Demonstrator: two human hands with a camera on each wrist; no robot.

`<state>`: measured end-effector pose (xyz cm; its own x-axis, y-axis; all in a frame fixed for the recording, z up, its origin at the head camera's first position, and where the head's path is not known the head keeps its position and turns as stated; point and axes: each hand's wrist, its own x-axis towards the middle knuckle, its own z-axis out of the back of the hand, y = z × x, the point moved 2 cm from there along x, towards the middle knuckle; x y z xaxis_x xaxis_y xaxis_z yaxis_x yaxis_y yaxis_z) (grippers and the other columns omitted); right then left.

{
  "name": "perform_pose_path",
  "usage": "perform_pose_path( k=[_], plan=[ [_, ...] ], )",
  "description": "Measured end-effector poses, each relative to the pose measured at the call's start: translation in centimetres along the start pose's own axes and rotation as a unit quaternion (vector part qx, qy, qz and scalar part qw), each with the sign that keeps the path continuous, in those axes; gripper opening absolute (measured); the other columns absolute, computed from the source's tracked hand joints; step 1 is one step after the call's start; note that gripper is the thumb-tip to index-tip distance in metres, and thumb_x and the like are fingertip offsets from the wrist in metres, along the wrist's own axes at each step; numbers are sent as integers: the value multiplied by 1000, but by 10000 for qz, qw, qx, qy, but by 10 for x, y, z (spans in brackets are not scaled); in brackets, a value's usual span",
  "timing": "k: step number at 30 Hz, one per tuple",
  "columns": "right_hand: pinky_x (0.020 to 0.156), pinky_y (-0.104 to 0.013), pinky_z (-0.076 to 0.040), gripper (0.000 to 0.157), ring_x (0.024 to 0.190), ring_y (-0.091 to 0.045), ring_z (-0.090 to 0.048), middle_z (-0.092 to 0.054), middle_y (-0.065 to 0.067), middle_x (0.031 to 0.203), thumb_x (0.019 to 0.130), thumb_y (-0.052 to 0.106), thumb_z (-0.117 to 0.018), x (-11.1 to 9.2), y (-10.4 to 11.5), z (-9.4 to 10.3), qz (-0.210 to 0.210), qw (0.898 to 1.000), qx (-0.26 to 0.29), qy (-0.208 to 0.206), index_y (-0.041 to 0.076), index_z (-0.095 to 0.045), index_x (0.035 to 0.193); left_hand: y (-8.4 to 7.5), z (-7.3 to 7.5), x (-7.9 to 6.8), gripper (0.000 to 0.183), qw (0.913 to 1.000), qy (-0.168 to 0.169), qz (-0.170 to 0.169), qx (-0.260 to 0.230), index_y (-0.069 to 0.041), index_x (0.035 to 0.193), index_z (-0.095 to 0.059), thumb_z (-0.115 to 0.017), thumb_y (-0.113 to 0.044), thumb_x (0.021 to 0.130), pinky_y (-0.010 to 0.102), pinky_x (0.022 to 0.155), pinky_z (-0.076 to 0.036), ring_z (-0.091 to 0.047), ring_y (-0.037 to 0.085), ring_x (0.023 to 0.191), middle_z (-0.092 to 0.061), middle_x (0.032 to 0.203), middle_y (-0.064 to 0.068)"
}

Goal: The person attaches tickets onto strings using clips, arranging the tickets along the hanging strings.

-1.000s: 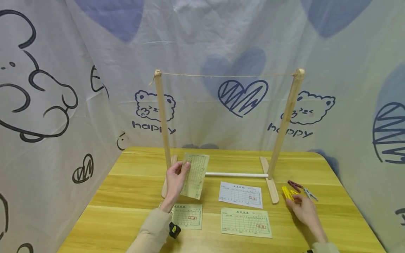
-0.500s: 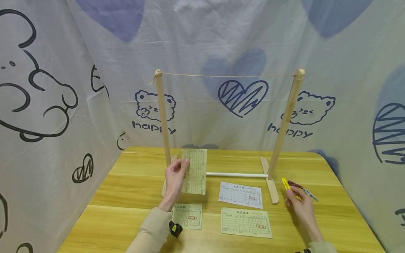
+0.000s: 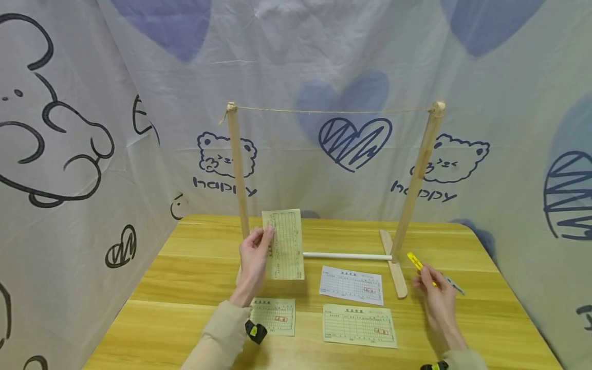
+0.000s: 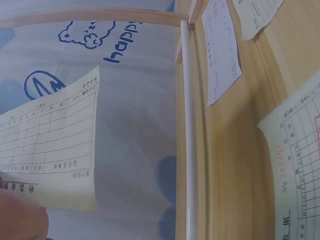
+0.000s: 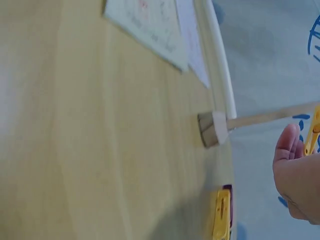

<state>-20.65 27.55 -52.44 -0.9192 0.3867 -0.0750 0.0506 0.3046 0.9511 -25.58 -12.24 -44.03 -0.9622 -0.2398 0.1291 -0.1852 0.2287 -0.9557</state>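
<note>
My left hand (image 3: 254,261) pinches a pale yellow receipt slip (image 3: 288,246) by its left edge, thumb in front. The slip stands upright above the table, near the stand's left post. In the left wrist view the printed grid of this slip (image 4: 60,132) shows. At the right, my right hand (image 3: 438,298) pinches a yellow clothespin (image 3: 414,261) whose far end points up and left. The right wrist view shows this clothespin (image 5: 313,132) raised, its end cut off by the frame. Another yellow clothespin (image 5: 221,215) lies on the table against a maroon one (image 5: 229,192).
A wooden stand has two posts (image 3: 416,185), a string (image 3: 333,110) between their tops and a white rod (image 3: 347,255) low down. On the table (image 3: 185,288) lie a white slip (image 3: 344,288), a green slip (image 3: 347,334) and another (image 3: 273,326) partly behind my left arm. A grey clothespin (image 3: 455,285) lies by my right hand.
My left hand has raised the receipt slip a little and straightened it upright. My right hand has lifted a yellow clothespin off the pile and shifted slightly left, covering the maroon one.
</note>
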Motion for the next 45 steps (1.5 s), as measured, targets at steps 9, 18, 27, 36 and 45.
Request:
perform_pose_path(
  k=[9, 18, 27, 36, 45],
  plan=[
    [82, -16, -58, 20, 90, -8, -68, -68, 3, 100, 99, 23, -60, -5, 13, -13, -198, 9924, 1212, 98, 19, -68, 118, -9, -2, 1, 23, 9991, 112, 179, -369, 1, 117, -66, -61, -15, 101, 17, 78, -57, -64, 8, 84, -70, 94, -4],
    [84, -19, -57, 26, 95, -11, -67, -65, -2, 106, 99, 19, -60, -10, 25, -22, -290, 9762, 2138, 242, 14, -65, 125, -22, -5, 0, 21, 9956, 290, 214, -861, -1, 117, -66, -59, -15, 102, 18, 81, -57, -63, 8, 86, -69, 95, -3],
    [90, -22, -57, 24, 100, -17, -69, -66, -7, 111, 101, 6, -56, -15, 33, -32, -366, 9376, 3380, 732, 6, -63, 124, -32, -7, 1, 13, 9904, 270, 312, -1318, -15, 104, -74, -62, -11, 100, 22, 86, -59, -67, 8, 90, -73, 98, -3],
    [88, -25, -57, 16, 100, -21, -69, -69, -13, 107, 101, -1, -53, -16, 43, -50, -82, 9174, 3899, 799, -2, -61, 114, -45, -9, 6, 14, 9877, 22, 237, -1546, -17, 98, -76, -66, -7, 96, 23, 82, -60, -70, 8, 84, -77, 93, -3],
    [104, -21, -50, 21, 119, -15, -60, -54, -7, 131, 101, 5, -54, -17, 60, -69, -149, 9404, 3290, 849, 4, -57, 122, -54, -10, 15, 14, 9852, -183, 225, -1687, -17, 94, -76, -68, -5, 94, 23, 80, -61, -72, 8, 83, -78, 92, -3]
  ],
)
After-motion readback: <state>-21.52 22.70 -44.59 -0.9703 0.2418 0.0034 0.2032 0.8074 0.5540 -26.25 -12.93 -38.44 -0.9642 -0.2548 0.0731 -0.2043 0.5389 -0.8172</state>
